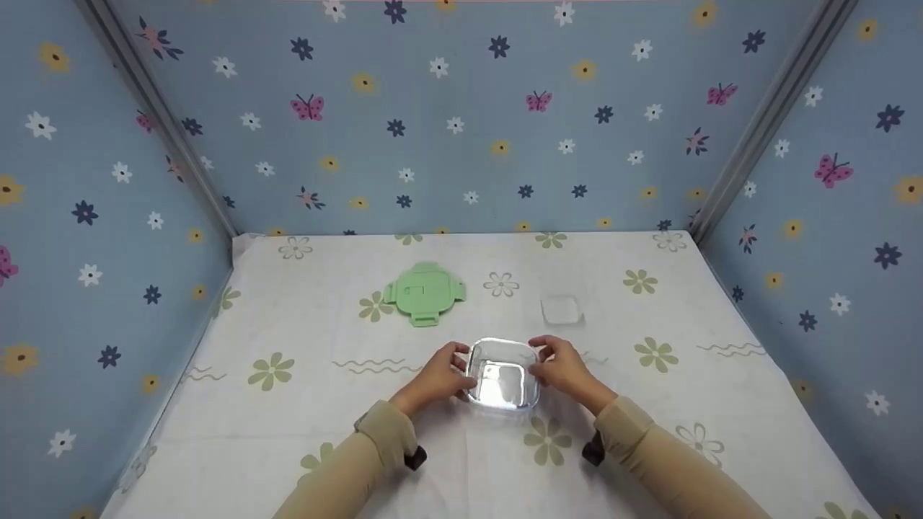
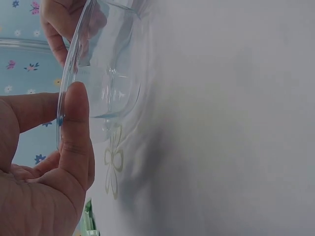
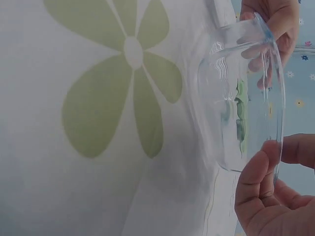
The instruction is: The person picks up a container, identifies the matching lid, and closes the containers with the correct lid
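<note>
A clear glass food container (image 1: 502, 375) is between my two hands, near the middle front of the table. On its left side my left hand (image 1: 440, 375) pinches the rim between thumb and fingers. My right hand (image 1: 564, 367) pinches the rim on the opposite side. Both wrist views show the container (image 2: 110, 78) from the side, its base low over the cloth. Behind the hands, to the left, lies a green lid (image 1: 425, 292) with side flaps folded out. A small clear square piece (image 1: 562, 310) lies behind my right hand.
A white cloth (image 1: 288, 418) with green flowers and wavy lines covers the table. Blue flower-patterned panels (image 1: 461, 158) stand at the back and both sides, with grey metal posts (image 1: 771, 115) at the corners.
</note>
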`<state>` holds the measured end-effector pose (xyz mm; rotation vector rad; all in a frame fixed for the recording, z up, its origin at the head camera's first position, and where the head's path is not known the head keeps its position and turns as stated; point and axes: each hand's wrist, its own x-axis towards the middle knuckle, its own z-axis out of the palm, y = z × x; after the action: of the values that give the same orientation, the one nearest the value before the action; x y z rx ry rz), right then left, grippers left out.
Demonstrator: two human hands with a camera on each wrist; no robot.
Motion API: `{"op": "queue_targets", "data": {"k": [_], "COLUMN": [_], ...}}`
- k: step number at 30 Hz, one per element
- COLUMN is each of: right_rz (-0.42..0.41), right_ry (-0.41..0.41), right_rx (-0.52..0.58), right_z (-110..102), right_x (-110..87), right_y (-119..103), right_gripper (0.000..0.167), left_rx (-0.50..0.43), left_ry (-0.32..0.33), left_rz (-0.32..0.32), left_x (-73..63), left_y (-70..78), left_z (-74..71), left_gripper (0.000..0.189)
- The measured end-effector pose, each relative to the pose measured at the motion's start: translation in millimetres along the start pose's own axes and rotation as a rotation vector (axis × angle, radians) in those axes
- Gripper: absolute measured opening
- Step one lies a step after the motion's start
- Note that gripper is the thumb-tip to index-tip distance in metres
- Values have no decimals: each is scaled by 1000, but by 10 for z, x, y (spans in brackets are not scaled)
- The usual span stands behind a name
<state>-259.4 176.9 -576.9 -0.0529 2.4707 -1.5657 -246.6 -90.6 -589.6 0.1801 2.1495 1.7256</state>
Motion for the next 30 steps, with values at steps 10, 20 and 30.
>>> {"op": "queue_targets", "data": {"k": [10, 20, 30], "right_rz": [-9, -9, -19], "right_ry": [-22, -36, -123], "right_rx": [-35, -39, 11], "right_z": [23, 5, -60], "right_x": [76, 85, 97], "right_y": [-11, 12, 58], "right_gripper": [54, 53, 55], "left_rx": [-11, -38, -77], "left_ry": [7, -10, -25], "left_rz": [-42, -47, -56], "left_x": [-64, -32, -24], "left_y": [21, -22, -44], "left_z": [1, -14, 1], "left_gripper": [76, 79, 80]}}
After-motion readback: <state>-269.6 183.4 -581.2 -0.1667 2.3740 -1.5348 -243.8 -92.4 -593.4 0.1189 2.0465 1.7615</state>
